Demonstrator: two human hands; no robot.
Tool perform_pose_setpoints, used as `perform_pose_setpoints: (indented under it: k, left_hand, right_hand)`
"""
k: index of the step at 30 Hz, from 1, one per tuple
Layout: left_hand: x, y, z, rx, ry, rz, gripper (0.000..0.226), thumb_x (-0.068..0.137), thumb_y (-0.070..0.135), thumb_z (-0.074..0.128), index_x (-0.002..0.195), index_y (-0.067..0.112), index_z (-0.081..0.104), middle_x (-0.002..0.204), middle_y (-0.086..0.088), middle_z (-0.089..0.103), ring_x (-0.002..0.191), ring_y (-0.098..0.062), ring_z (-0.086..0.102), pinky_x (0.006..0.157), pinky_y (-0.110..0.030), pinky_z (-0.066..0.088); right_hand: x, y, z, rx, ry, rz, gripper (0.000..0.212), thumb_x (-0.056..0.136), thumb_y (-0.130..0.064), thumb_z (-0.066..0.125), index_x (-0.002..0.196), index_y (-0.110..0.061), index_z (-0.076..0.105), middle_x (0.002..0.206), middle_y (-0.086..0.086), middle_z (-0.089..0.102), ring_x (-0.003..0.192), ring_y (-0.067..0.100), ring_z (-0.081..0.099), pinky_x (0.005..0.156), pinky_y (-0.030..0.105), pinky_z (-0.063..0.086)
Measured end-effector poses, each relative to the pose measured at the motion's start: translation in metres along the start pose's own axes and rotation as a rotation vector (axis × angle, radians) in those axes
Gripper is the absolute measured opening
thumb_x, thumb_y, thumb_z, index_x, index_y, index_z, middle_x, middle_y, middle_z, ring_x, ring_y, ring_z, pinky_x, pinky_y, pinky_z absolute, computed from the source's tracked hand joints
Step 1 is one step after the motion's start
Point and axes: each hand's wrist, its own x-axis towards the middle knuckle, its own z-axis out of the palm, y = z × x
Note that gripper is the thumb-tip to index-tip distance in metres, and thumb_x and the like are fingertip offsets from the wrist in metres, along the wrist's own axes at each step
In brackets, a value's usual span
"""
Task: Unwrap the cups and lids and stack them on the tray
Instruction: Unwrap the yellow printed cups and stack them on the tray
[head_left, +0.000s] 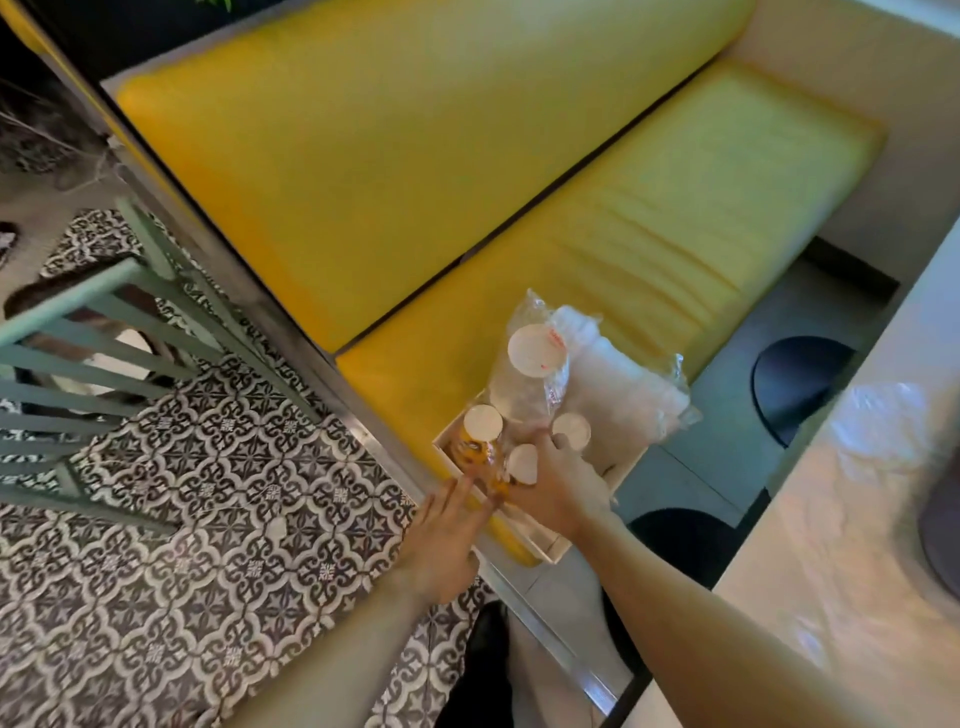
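So I'm watching the head cam feed and both arms are stretched out toward a shallow white tray (540, 540) that sits on the near left corner of the yellow bench (649, 244), hanging a bit over the bench's front edge. The left hand (441, 540) has its fingers straight and flat, fingertips right at the tray's left edge, not wrapped around anything. The right hand (558, 486) is down inside the tray with fingers spread and reaching between the cup stacks; it's blurry there, so I honestly can't tell if it's pinching something or just touching. In the tray I can see a stack of cups with an orange print (480, 441) at the far left corner, white bottom up, a small white cup (522, 462) just beside the right hand's fingers, and another white cup bottom (571, 430) just past the fingertips. Leaning out of the tray's far side is a clear plastic sleeve of cups (530, 358) with a white round end showing, and right next to it a bigger clear bag of lids (628, 389), I think, resting toward the bench's front edge. Patterned tile floor (208, 519) is off to the left and a pale counter (831, 519) to the right.
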Motion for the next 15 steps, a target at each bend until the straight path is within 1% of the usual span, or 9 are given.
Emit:
perform_pose_setpoints:
  k: [2,4,6,7,8,9,11,13,15]
  left_hand:
    - [-0.001,0.007,0.002,-0.182,0.167,-0.006,0.066,0.092,0.008,0.052,0.154,0.025,0.037,0.167,-0.001,0.013,0.152,-0.021,0.017,0.123,-0.035,0.017]
    - [0.0,0.018,0.004,-0.443,0.288,-0.096,0.041,0.091,0.002,0.053,0.128,0.018,0.06,0.146,0.003,0.044,0.133,-0.018,0.046,0.109,-0.022,0.035]
    - [0.002,0.028,0.003,-0.794,0.271,-0.283,0.028,0.094,-0.002,0.051,0.106,0.02,0.063,0.119,0.004,0.058,0.1,-0.014,0.061,0.08,-0.013,0.046]
    - [0.004,0.033,0.0,-0.992,0.228,-0.392,0.027,0.096,-0.004,0.048,0.101,0.02,0.061,0.11,0.001,0.063,0.086,-0.013,0.063,0.069,-0.013,0.046]
    - [0.006,0.037,-0.003,-1.184,0.184,-0.488,0.027,0.098,-0.006,0.045,0.1,0.016,0.061,0.102,-0.003,0.067,0.078,-0.015,0.064,0.064,-0.016,0.047]
    - [0.008,0.04,-0.005,-1.349,0.146,-0.556,0.028,0.098,-0.008,0.041,0.101,0.011,0.061,0.095,-0.007,0.069,0.075,-0.018,0.065,0.062,-0.02,0.05]
    - [0.013,0.042,-0.007,-1.562,0.078,-0.607,0.027,0.098,-0.01,0.037,0.106,0.002,0.06,0.083,-0.013,0.069,0.074,-0.024,0.068,0.067,-0.027,0.056]
    - [0.018,0.043,-0.009,-1.672,0.04,-0.625,0.025,0.101,-0.005,0.037,0.111,-0.001,0.06,0.084,-0.017,0.07,0.078,-0.028,0.07,0.076,-0.034,0.058]
    - [0.02,0.042,-0.009,-1.748,0.011,-0.658,0.023,0.103,0.005,0.043,0.114,-0.003,0.061,0.089,-0.02,0.071,0.081,-0.029,0.073,0.078,-0.036,0.06]
  right_hand:
    - [0.0,-0.006,0.005,-0.04,0.014,-0.004,0.08,0.081,-0.064,0.068,0.139,-0.016,0.04,0.137,0.003,0.051,0.114,0.034,0.062,0.081,0.046,0.054]
    - [0.003,-0.012,0.008,-0.062,-0.003,0.002,0.075,0.082,-0.058,0.071,0.135,-0.013,0.041,0.129,0.007,0.058,0.111,0.033,0.063,0.08,0.043,0.055]
    - [0.005,-0.017,0.011,-0.035,0.008,0.018,0.065,0.086,-0.053,0.069,0.129,-0.012,0.044,0.116,0.009,0.065,0.102,0.032,0.067,0.076,0.041,0.056]
    - [0.005,-0.018,0.011,-0.004,0.021,0.027,0.061,0.087,-0.053,0.068,0.128,-0.012,0.046,0.111,0.009,0.066,0.098,0.031,0.068,0.075,0.041,0.056]
    - [0.006,-0.019,0.012,0.038,0.028,0.041,0.06,0.087,-0.052,0.068,0.127,-0.012,0.047,0.109,0.009,0.066,0.097,0.032,0.068,0.075,0.041,0.055]
    - [0.006,-0.019,0.013,0.092,0.029,0.058,0.06,0.086,-0.051,0.07,0.127,-0.013,0.047,0.109,0.009,0.066,0.098,0.032,0.067,0.076,0.041,0.054]
    - [0.007,-0.017,0.014,0.208,0.031,0.083,0.057,0.083,-0.042,0.073,0.127,-0.015,0.049,0.11,0.009,0.067,0.101,0.032,0.065,0.08,0.043,0.054]
    - [0.006,-0.015,0.012,0.247,0.041,0.066,0.056,0.081,-0.032,0.074,0.13,-0.019,0.051,0.114,0.007,0.067,0.104,0.029,0.064,0.08,0.04,0.053]
    - [0.003,-0.01,0.005,0.264,0.041,0.064,0.063,0.079,-0.028,0.074,0.137,-0.026,0.051,0.117,0.004,0.065,0.104,0.025,0.063,0.075,0.032,0.047]
